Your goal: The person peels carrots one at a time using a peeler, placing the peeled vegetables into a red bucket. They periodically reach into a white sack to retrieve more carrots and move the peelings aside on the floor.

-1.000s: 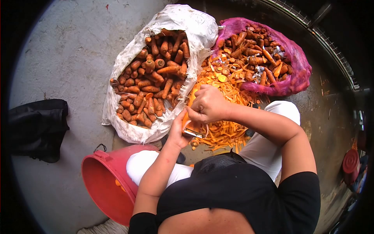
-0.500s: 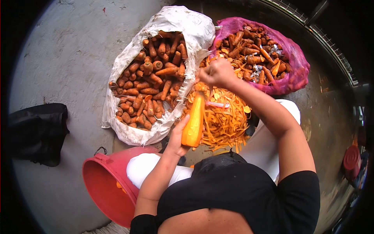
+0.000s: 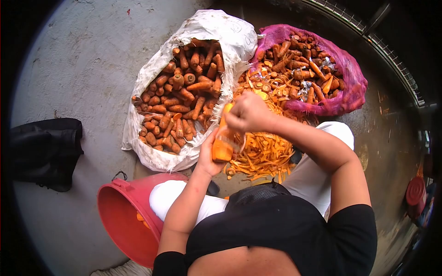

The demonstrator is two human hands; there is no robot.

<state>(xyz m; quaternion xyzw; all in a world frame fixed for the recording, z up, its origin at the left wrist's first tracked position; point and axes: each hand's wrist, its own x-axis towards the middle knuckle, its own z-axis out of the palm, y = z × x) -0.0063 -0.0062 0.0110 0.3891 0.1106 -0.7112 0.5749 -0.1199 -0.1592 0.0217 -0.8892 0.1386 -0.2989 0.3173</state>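
Observation:
My left hand [image 3: 208,154] is wrapped round a large peeled carrot [image 3: 223,148], its thick end towards me. My right hand [image 3: 248,112] is closed in a fist close over the carrot's upper part, on a peeler [image 3: 238,142] whose blurred head lies along the carrot. Beneath and beyond both hands spreads a heap of orange peelings [image 3: 267,154]. To the left of the heap lies an open white sack [image 3: 159,60] full of unpeeled carrots [image 3: 177,108].
A pink mesh sack [image 3: 352,83] with carrots and scraps lies at the upper right. A red bucket [image 3: 122,221] with some orange pieces is tipped at the lower left. Black cloth [image 3: 46,152] lies far left. A red round object [image 3: 415,191] stands far right.
My right hand has come down and towards me, from above the carrot to beside it, bringing the peeler against it. The carrot and my left hand have shifted slightly left and away from me.

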